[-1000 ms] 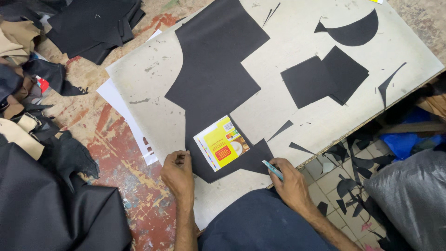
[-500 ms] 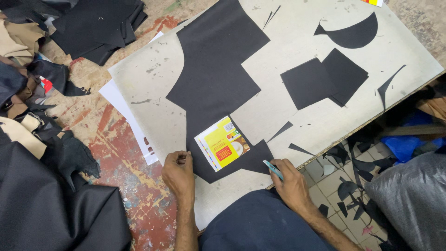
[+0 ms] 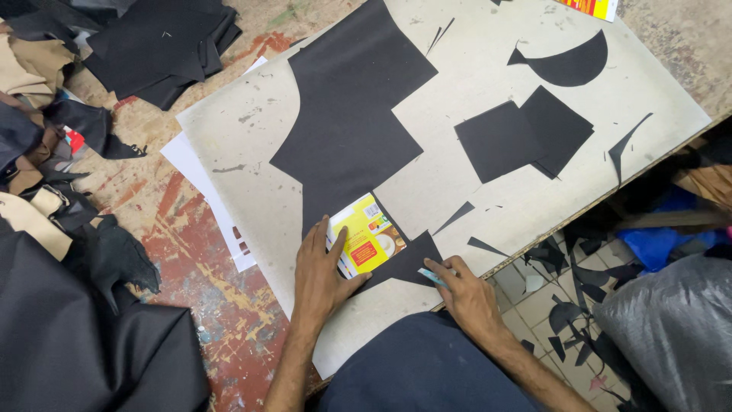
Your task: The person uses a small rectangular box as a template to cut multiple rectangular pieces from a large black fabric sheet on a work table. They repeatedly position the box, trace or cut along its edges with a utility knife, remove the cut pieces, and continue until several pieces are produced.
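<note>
Left hand [image 3: 319, 271] lies flat, fingers spread, pressing the near-left edge of the yellow card template [image 3: 366, 240], which sits on the lower tip of the big black sheet [image 3: 352, 130]. The card's long axis runs diagonally, from the left hand up and away toward the far right. Right hand [image 3: 467, 294] is just right of the card, fingers pinched on a small pale blue cutting tool [image 3: 431, 276] whose tip touches the black sheet beside the card's near-right corner. Left hand is on the card; right is close, not touching.
</note>
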